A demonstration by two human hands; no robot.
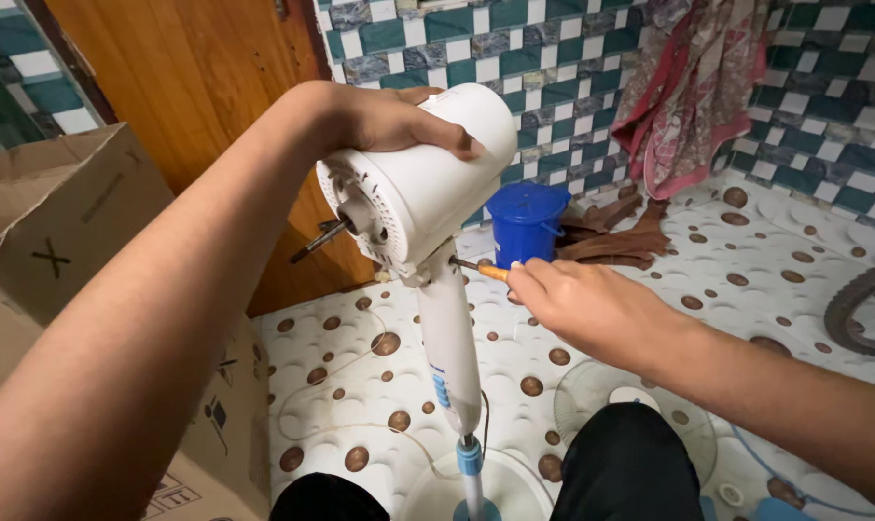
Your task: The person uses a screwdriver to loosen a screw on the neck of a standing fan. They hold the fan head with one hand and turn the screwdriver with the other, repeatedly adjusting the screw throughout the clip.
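Left hand (399, 121) lay clamped over the top of the white fan motor housing (428, 174), fingers curled down its far side, steadying it at the head of the white stand column (449, 338), which rose upright from a round base (476, 487) between the person's knees. The housing stood bare: no blades and no guard sat on it, and the metal shaft (319, 239) poked out of its vented front face toward the cardboard box (61, 222) at the left. Right hand (577, 304) was closed around the orange handle of a screwdriver (484, 269), whose tip was set into the neck joint just under the housing where it meets the column; whether the screw there was going in or coming out could not be told. Judged from this, the head was mounted on the column, while blades and guards were off it. A clear plastic fan blade (601, 400) lay on the spotted tile floor (775, 251) beneath the right forearm, and part of a wire guard ring (857, 299) showed at the right edge. Behind stood a blue lidded bucket (526, 222), brown pieces on the floor beside it, a patterned cloth (693, 96) hanging on the tiled wall, and a wooden door (196, 87). A thin white cord (350, 362) trailed over the floor near the column.
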